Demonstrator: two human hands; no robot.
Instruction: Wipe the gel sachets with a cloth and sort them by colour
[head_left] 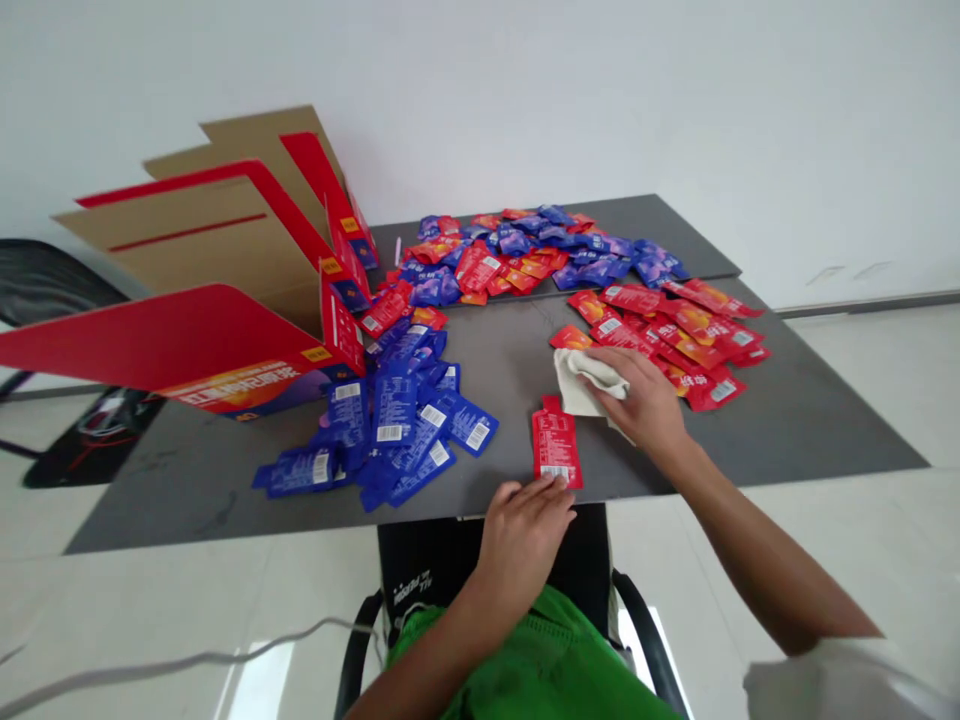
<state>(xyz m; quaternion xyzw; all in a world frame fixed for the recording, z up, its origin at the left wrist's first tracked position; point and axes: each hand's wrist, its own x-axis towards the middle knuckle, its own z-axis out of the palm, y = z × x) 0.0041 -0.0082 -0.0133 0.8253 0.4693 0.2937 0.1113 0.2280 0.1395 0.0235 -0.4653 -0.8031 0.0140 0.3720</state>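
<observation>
A red pouch (556, 442) lies flat near the table's front edge, its barcode end toward me. The fingers of my left hand (529, 530) rest stretched out on that lower end. Just to the right, my right hand (637, 395) grips a folded white cloth (581, 385) beside the pouch's upper end. Behind my right hand spreads a pile of red pouches (690, 335). Several blue pouches (397, 410) are heaped left of the single red one.
Red open-flapped cardboard boxes (225, 340) stand along the table's left side. At the back lies a mixed heap of red and blue pouches (517, 250). The grey table (495, 345) ends just before my lap; a black chair (67, 300) is at left.
</observation>
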